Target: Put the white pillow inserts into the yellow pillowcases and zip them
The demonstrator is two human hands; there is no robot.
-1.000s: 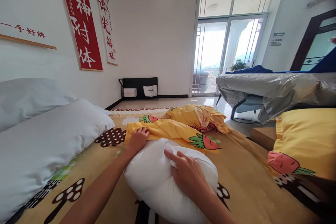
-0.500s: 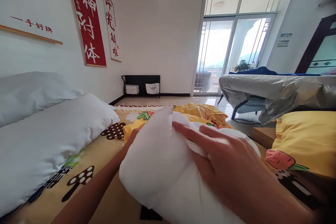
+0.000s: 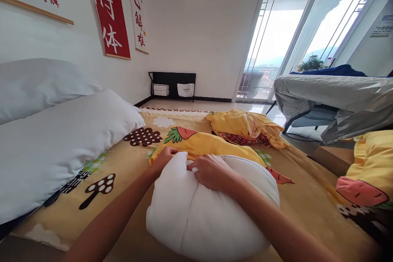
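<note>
A plump white pillow point(image 3: 211, 221) is folded lengthwise in front of me, with a crease down its middle. My right hand point(image 3: 211, 170) lies over its far end, fingers curled into the white fabric. Beyond that end spreads a yellow pillowcase point(image 3: 211, 142) printed with carrots, flat on the bed. At the pillow's far left corner, my left hand point(image 3: 167, 159) is closed on the edge of the pillowcase; its fingertips are partly hidden by the pillow. Whether the pillow's far tip lies inside the case, I cannot tell.
Two white pillows point(image 3: 76, 131) lie at left on the patterned bed sheet point(image 3: 129, 229). Crumpled yellow bedding point(image 3: 245, 125) rests at the far edge. At right are a cardboard box point(image 3: 334, 159), a yellow carrot-print pillow point(image 3: 373, 168) and a plastic-covered table point(image 3: 331, 92).
My right hand has moved forward and left to the pillow's far end, gripping the fabric there. The view has tilted down and turned left, bringing my left hand into sight.
</note>
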